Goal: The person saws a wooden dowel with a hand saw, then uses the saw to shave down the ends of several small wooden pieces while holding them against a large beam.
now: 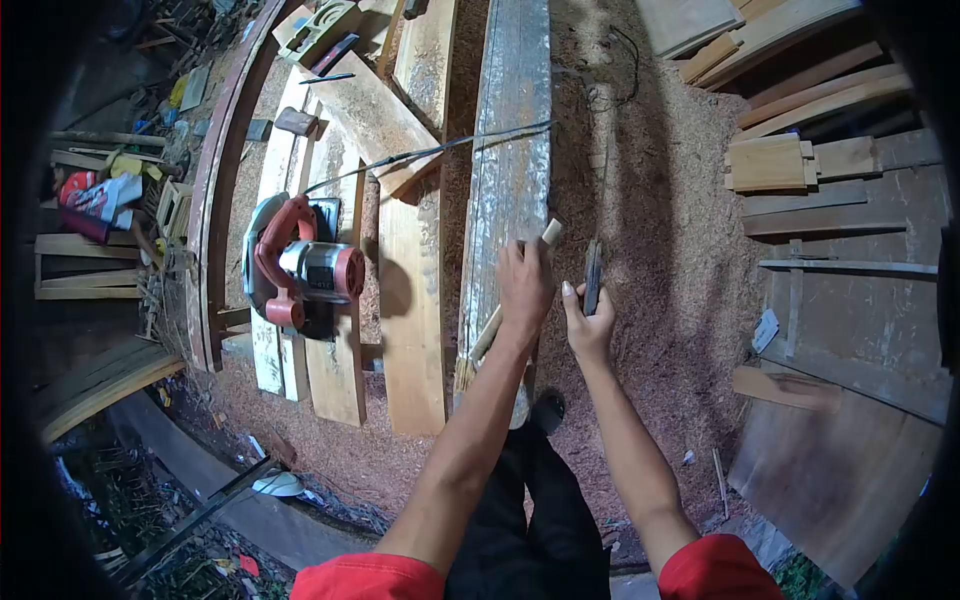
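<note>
The wood strip (551,232) lies aslant over the near half of the surface (515,90), a long, weathered timber, with one pale, squared end showing past the knuckles. The left hand (526,282) is closed over the strip, fingers bent down around it, while the right hand (590,318) is wrapped about a dark tool (593,278) just beside the timber, thumb lifted along its side. The tool's far end is too thin and faint to read. If the strip is pressed while it sits aslant, it could roll or skid, because its narrow section gives little footing and the timber beneath looks worn and uneven; a slip of the tool could then reach the left fingers, as the two hands are so near each other. A black cord (515,131) crosses the timber beyond them, so a snag there could tug at the circular saw (308,267), which rests on the boards (412,290) to the left with gaps between them. A dark shoe (548,410) stands close to the timber's near end, where a dropped tool might land. The saw has a rounded red handle and a silvery barrel of a motor; the boards are flat, straight-edged and honey-coloured, some streaked white, against the timber's grey, flaking face. Around everything the ground (660,250) is matted with curly, reddish-tan shavings, soft-looking and perhaps loose underfoot
</note>
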Motion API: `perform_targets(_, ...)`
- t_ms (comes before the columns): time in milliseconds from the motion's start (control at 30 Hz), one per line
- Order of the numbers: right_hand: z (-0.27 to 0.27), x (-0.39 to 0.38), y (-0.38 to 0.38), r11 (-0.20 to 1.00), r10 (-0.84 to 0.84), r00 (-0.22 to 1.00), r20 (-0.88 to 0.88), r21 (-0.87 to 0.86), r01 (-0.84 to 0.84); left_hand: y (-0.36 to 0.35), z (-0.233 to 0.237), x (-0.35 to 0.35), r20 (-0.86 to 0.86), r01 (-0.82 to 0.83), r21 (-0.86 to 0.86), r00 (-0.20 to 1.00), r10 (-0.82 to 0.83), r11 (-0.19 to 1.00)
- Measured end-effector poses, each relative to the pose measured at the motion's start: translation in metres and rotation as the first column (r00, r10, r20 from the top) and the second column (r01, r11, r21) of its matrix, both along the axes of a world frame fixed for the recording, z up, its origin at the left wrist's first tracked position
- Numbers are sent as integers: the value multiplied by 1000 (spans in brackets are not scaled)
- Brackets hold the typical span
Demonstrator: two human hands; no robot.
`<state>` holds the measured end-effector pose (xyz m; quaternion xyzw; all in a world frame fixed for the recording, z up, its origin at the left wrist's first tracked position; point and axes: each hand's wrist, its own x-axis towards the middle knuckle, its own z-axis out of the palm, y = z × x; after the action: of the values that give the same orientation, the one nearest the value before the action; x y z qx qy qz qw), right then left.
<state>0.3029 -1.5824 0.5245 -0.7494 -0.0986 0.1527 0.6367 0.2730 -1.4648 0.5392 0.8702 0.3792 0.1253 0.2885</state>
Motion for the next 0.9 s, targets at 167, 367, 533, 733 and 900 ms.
perform_targets(167, 3, -15, -15, 1000, 9, 999, 34, -5, -9, -3, -6, -6, 80, -130, 211, 990, 115, 969)
perform_targets(367, 4, -36, -39, 999, 42, 999, 14, 29, -42, 6, -17, -11, -89, 125, 316, 991, -102, 941)
perform_targets(533, 6, -47, -52, 996, 94, 994, -64, -4, -94, 10, -17, -15, -89, 174, 165, 983, -161, 971)
perform_targets(733, -9, -55, -51, 990, 138, 989, -60, 2, -138, 8, -18, -6, 20, -105, 191, 994, 104, 976)
perform_targets(900, -12, -61, -49, 994, 108, 986, -130, 33, -105, 11, -12, -14, -130, 184, 264, 979, -155, 947)
